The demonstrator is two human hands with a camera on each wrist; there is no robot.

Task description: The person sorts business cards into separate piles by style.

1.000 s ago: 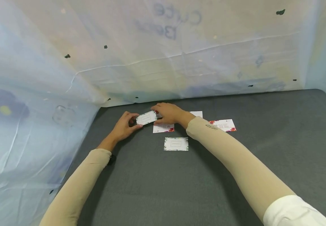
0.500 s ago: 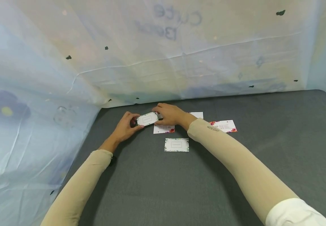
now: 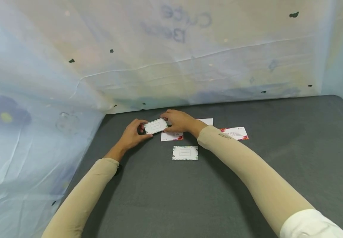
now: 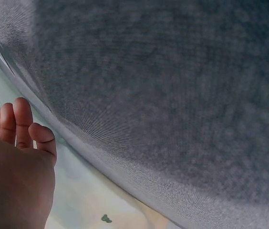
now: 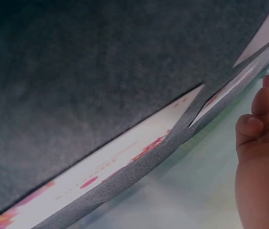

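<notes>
**Both hands held one card at the back of the grey surface**

Grey cloth covered the surface (image 3: 248, 185), with pale sheeting (image 3: 189, 66) behind. The left hand (image 3: 131, 134) and right hand (image 3: 178, 120) pinched the two ends of a small white card (image 3: 155, 126), lifted just above another card (image 3: 172, 136). A framed card (image 3: 185, 153) lay nearer.

**Materials and finishes**

Table cover (image 3: 248, 185): dark grey cloth, matt, fine woven grain.
Held card (image 3: 155, 126): white paper, smooth, printed leafy border.
Card lying flat (image 3: 185, 153): same paper, matt.
Red-flowered card (image 3: 234, 133): smooth printed paper.
Backdrop sheet (image 3: 189, 59): thin pale fabric, creased, faintly translucent.
Sleeves (image 3: 248, 165): beige stretch knit, smooth.
</notes>
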